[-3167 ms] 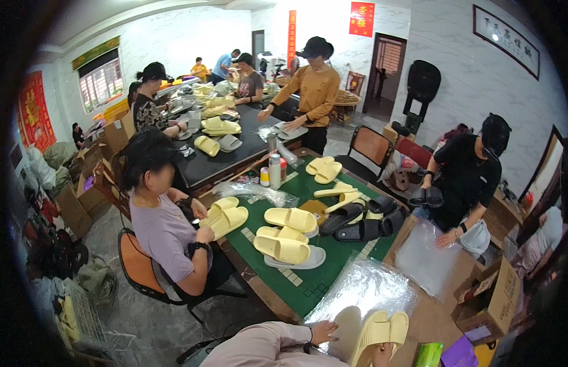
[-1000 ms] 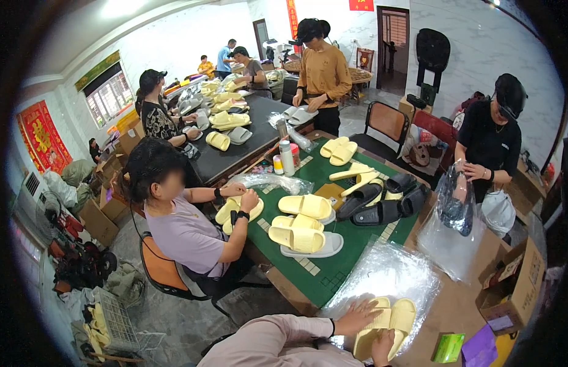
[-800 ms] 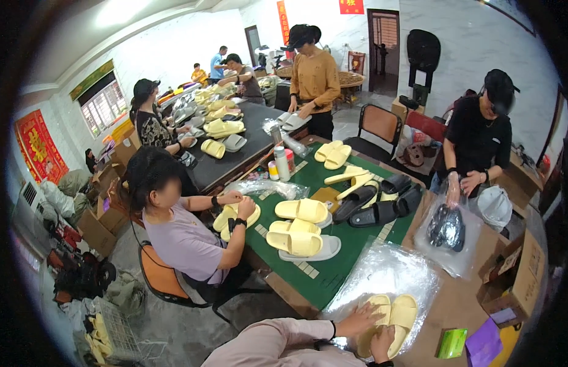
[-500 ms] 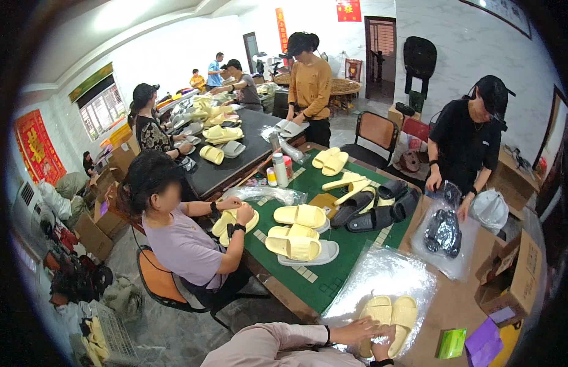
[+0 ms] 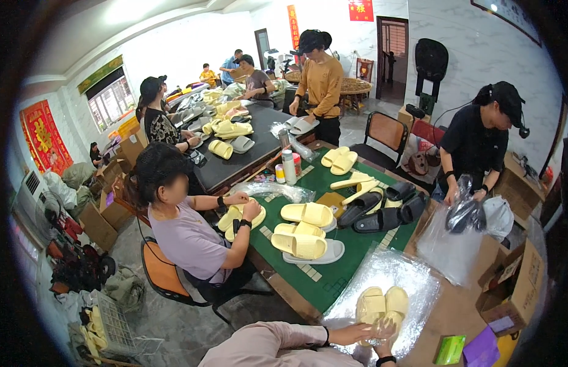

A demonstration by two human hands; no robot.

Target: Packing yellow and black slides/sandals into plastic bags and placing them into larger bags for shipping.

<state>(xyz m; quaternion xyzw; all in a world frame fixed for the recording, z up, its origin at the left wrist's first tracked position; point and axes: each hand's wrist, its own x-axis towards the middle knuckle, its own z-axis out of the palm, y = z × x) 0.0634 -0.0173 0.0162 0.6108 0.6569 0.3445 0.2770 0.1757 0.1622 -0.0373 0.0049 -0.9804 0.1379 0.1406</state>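
Note:
A pair of pale yellow slippers (image 5: pixel 371 302) lies side by side on a clear plastic bag (image 5: pixel 351 296) at the near edge of the table. Over their near ends reaches my left hand (image 5: pixel 355 334), its fingers laid across and gripping them. My right hand (image 5: pixel 385 345) comes up from below and holds the same ends, its fingertips close to the left ones. The hands overlap the heels, so that part of the slippers is hidden. Whether plastic film lies between fingers and slippers, I cannot tell.
Yellow and grey slippers (image 5: pixel 301 244) and black slippers (image 5: pixel 382 218) lie on the green mat (image 5: pixel 284 269). A green box (image 5: pixel 449 350), a purple packet (image 5: pixel 481 347) and an open carton (image 5: pixel 515 292) are at right. Co-workers (image 5: pixel 192 229) handle footwear around the tables.
The slippers have shifted slightly up and left in view, with my hands still at their near ends. The co-worker at right has lifted the bagged black footwear off the table.

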